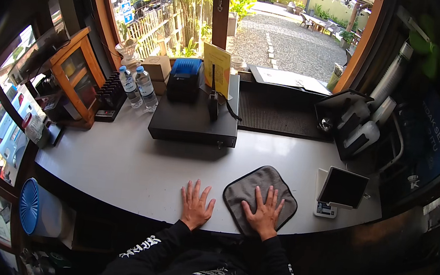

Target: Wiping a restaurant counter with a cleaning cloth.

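Observation:
My left hand (196, 205) lies palm down on the white countertop (122, 160), near its front edge, with fingers spread and nothing held. To its right, my right hand (264, 211) rests flat with spread fingers on a grey cloth with dark edging (238, 193). The cloth is laid out flat, one corner towards the back and one at the counter's front edge. A gap of bare counter shows between my left hand and the cloth. Both wrists are covered by black sleeves.
Behind are a black cash drawer (193, 125), a receipt printer (184, 79), two water bottles (146, 88) and a black bar mat (286, 112). A tablet on a stand (343, 188) is at right, a wooden cabinet (78, 78) at left. A blue-lidded container (30, 206) sits below left.

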The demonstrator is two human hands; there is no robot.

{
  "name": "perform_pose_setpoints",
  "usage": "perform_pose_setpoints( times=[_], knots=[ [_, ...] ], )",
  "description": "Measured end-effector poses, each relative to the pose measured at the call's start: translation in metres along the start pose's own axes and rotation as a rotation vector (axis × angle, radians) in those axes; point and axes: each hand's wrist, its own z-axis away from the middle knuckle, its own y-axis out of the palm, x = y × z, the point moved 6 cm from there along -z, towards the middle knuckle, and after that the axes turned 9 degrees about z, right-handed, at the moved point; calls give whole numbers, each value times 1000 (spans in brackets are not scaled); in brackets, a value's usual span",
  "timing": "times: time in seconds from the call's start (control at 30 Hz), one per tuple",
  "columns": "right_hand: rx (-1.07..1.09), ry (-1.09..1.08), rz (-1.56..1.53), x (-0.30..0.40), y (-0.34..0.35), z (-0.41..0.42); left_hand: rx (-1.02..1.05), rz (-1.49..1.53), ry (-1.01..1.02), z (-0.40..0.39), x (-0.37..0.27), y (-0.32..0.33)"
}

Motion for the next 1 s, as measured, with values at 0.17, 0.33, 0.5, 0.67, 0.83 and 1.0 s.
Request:
perform_pose_setpoints(
  times=[0.17,0.33,0.5,0.67,0.83,1.0],
  knots=[
    [16,178,39,-9,13,5,140,379,117,47,-17,-12],
    [59,-138,-28,47,7,35,393,520,432,103,-35,-47],
    [34,282,54,6,-3,10,344,617,375,117,-12,-91],
    [121,155,87,69,17,22,124,730,129,109,42,-133],
    [78,-143,-1,126,10,37,728,664,-24,143,104,-93],
    [123,442,124,89,18,3,1319,528,-172,245,218,65]
  ],
)
